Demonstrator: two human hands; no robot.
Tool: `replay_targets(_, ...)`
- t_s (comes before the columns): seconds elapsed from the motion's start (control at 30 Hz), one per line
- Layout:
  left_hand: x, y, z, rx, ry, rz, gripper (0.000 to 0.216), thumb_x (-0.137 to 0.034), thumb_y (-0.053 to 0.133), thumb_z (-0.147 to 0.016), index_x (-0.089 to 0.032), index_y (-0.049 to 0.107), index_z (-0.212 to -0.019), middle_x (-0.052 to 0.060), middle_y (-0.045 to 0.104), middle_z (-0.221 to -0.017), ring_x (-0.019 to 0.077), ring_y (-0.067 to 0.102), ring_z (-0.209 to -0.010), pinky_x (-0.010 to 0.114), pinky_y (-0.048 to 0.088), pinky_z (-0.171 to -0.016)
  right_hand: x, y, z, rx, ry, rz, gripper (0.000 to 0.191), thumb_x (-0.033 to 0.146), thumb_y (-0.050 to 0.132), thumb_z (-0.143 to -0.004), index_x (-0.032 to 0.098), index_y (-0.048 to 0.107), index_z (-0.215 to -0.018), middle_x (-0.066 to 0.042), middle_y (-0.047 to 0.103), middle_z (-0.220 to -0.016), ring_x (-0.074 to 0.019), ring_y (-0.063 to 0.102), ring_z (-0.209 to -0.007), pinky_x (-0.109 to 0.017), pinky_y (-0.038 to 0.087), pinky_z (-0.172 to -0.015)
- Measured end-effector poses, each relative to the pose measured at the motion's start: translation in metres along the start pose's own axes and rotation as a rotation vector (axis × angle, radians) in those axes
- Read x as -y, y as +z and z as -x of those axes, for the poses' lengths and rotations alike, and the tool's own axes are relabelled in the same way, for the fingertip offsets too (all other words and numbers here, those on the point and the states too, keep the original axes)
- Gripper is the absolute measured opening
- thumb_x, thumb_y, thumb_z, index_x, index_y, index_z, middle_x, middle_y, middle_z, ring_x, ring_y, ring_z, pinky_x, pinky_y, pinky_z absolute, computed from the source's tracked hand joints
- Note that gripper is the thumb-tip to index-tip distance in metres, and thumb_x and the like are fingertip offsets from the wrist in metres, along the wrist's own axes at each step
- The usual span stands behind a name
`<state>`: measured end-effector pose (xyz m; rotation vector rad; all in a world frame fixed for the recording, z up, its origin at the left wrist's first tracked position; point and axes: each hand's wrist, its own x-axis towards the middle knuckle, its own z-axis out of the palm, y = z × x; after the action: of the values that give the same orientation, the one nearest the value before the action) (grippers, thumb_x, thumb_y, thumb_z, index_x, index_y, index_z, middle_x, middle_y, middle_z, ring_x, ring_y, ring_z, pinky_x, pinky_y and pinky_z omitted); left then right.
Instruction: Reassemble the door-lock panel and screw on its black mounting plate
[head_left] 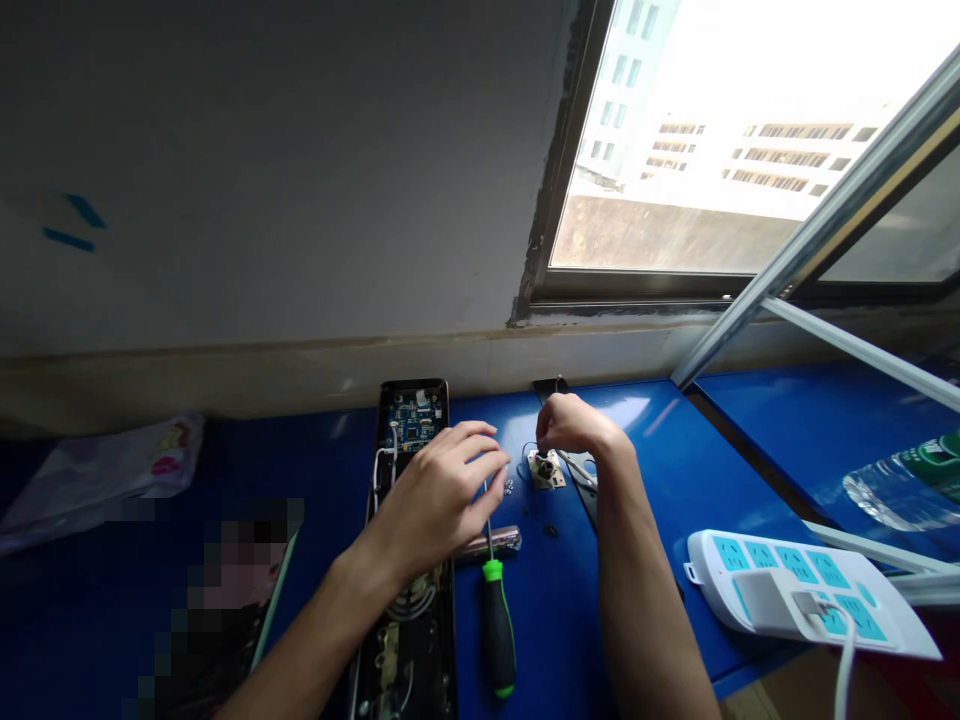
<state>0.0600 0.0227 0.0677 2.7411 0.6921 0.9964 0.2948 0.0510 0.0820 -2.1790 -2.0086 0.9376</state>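
My left hand [450, 485] hovers over a long, narrow black casing [451, 640], its fingers curved and apart. Inside the open casing are a blue circuit board [409, 425] and white wires. Just right of it lies a screwdriver [499, 630] with a black and green handle, its shaft partly behind my left fingers. A shiny cylinder [508, 542] rests under that shaft. My right hand [574, 424] is closed just above a small board [553, 480] with a dark round part on it; what the fingers pinch is hidden. White wires [581, 470] run beside its wrist.
Small screws [509, 487] and dark bits [551, 530] lie on the blue table [555, 620]. A white power strip [885, 625] with a plugged-in adapter stands at right, near a bottle [900, 487]. A metal frame [739, 315] crosses the window side. A plastic bag [127, 470] lies left.
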Motion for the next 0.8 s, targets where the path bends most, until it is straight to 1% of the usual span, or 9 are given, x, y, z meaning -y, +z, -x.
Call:
replay_targets(0.1,0.006,-0.013,0.002,-0.216,-0.124,0.030,0.018,-0.018,0.061,-0.103,-0.019,0.078,-0.107,0.008,0.081,-0.111,0.0254,0.071,-0.116,0.043,0.060,-0.105,0.013,-0.012,0.022,-0.113,-0.107,-0.058,0.032,0.039,0.070,-0.102,0.020,0.069,-0.127,-0.009,0.070,-0.133,-0.0237,0.071,-0.110,-0.043,0.063,-0.093)
replay_targets(0.13,0.010,-0.017,0.003,-0.297,-0.174,0.016,0.018,-0.018,0.060,-0.103,-0.019,0.078,-0.108,0.008,0.080,-0.112,0.0251,0.071,-0.116,0.044,0.059,-0.106,0.018,-0.015,0.030,-0.175,-0.154,-0.089,0.019,0.033,0.076,-0.096,0.017,0.077,-0.106,-0.009,0.077,-0.113,-0.0234,0.073,-0.099,-0.038,0.062,-0.088)
replay_targets(0.17,0.014,-0.020,0.005,-0.368,-0.223,-0.009,0.019,-0.019,0.060,-0.103,-0.019,0.078,-0.108,0.008,0.080,-0.114,0.0252,0.070,-0.117,0.044,0.058,-0.107,0.025,-0.018,0.037,-0.229,-0.203,-0.126,0.012,0.028,0.078,-0.091,0.017,0.077,-0.088,-0.007,0.078,-0.094,-0.0223,0.073,-0.089,-0.034,0.060,-0.082)
replay_targets(0.2,0.019,-0.023,0.007,-0.424,-0.270,-0.038,0.020,-0.020,0.059,-0.103,-0.019,0.078,-0.108,0.009,0.080,-0.115,0.0256,0.070,-0.117,0.045,0.057,-0.108,0.032,-0.019,0.043,-0.275,-0.257,-0.172,0.011,0.026,0.077,-0.089,0.018,0.077,-0.082,-0.004,0.077,-0.083,-0.0205,0.072,-0.082,-0.032,0.058,-0.076)
replay_targets(0.27,0.030,-0.027,0.010,-0.485,-0.347,-0.089,0.021,-0.022,0.058,-0.103,-0.019,0.078,-0.109,0.010,0.079,-0.117,0.0266,0.069,-0.117,0.046,0.057,-0.108,0.047,-0.018,0.052,-0.340,-0.376,-0.275,0.011,0.028,0.073,-0.090,0.020,0.076,-0.083,-0.002,0.077,-0.081,-0.0169,0.071,-0.075,-0.029,0.056,-0.070)
replay_targets(0.4,0.055,-0.033,0.011,-0.459,-0.409,-0.088,0.023,-0.025,0.059,-0.101,-0.018,0.080,-0.107,0.011,0.078,-0.119,0.0270,0.070,-0.117,0.045,0.057,-0.107,0.081,-0.002,0.056,-0.387,-0.540,-0.441,0.009,0.028,0.071,-0.089,0.020,0.075,-0.086,-0.002,0.079,-0.082,-0.0159,0.074,-0.075,-0.028,0.059,-0.073)
replay_targets(0.53,0.073,-0.036,0.010,-0.433,-0.452,0.031,0.022,-0.024,0.059,-0.098,-0.019,0.080,-0.105,0.009,0.080,-0.114,0.0257,0.072,-0.113,0.043,0.057,-0.107,0.105,0.016,0.049,-0.411,-0.582,-0.519,0.006,0.025,0.071,-0.087,0.022,0.073,-0.092,-0.001,0.080,-0.081,-0.0153,0.076,-0.075,-0.026,0.061,-0.072)
replay_targets(0.67,0.085,-0.030,0.012,-0.459,-0.519,0.113,0.024,-0.022,0.058,-0.097,-0.019,0.079,-0.107,0.009,0.081,-0.113,0.0240,0.075,-0.107,0.039,0.060,-0.100,0.113,0.026,0.039,-0.440,-0.578,-0.514,0.010,0.020,0.069,-0.085,0.023,0.072,-0.094,0.001,0.079,-0.081,-0.0144,0.076,-0.074,-0.026,0.061,-0.074)
replay_targets(0.8,0.090,-0.025,0.015,-0.414,-0.514,0.176,0.024,-0.024,0.058,-0.098,-0.021,0.079,-0.109,0.006,0.083,-0.111,0.0219,0.078,-0.101,0.035,0.063,-0.093,0.113,0.031,0.030,-0.474,-0.560,-0.439,0.014,0.016,0.067,-0.084,0.024,0.073,-0.094,0.002,0.079,-0.082,-0.0141,0.073,-0.074,-0.027,0.056,-0.074)
